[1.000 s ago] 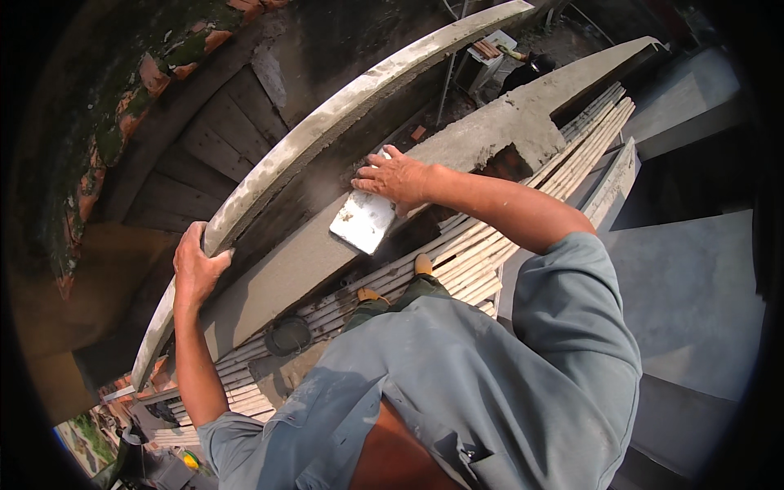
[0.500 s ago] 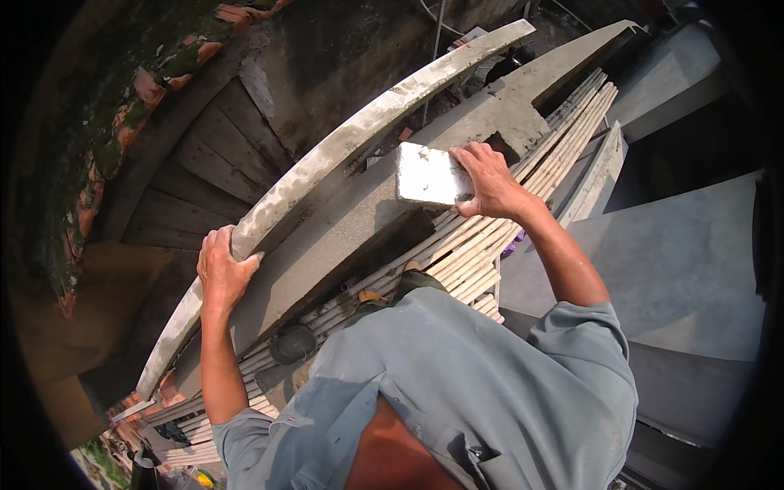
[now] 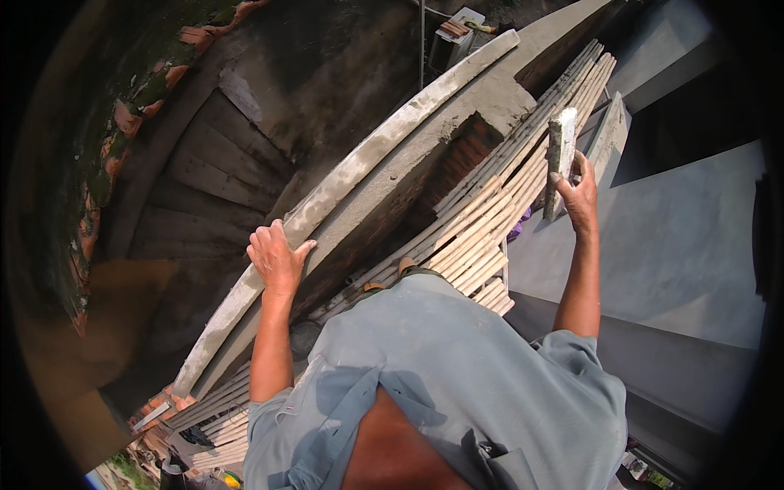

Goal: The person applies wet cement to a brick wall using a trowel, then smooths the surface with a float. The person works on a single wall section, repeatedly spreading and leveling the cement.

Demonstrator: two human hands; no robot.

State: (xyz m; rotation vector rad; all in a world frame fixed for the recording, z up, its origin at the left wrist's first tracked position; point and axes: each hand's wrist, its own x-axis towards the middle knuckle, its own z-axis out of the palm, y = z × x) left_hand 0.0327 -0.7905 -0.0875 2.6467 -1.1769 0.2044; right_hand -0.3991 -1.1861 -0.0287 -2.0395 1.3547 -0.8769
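Since half a second ago the right hand [image 3: 581, 196] has swung out to the person's right, away from the wall top, carrying the float [image 3: 560, 157] with it; the float now stands nearly on edge above a stack of bamboo poles [image 3: 490, 220] instead of lying flat over the plaster. The right hand is closed around the float's back, fingers wrapped on it, with the tool rising just above the knuckles. The left hand [image 3: 276, 260] has stayed put: it rests palm down, fingers loosely curled, on the long straight plank [image 3: 367, 159] that lies along the wall's outer edge.

The grey plastered wall top [image 3: 425, 175] runs between the two hands, just beside the left one and well to the left of the right one. To do this stroke well, my judgement is that the left hand should keep the plank pressed firmly so the edge guide does not shift, and that the float should come back flat, not on its edge, and travel along the plank in one steady pass. The drop beyond the plank calls for balanced weight.
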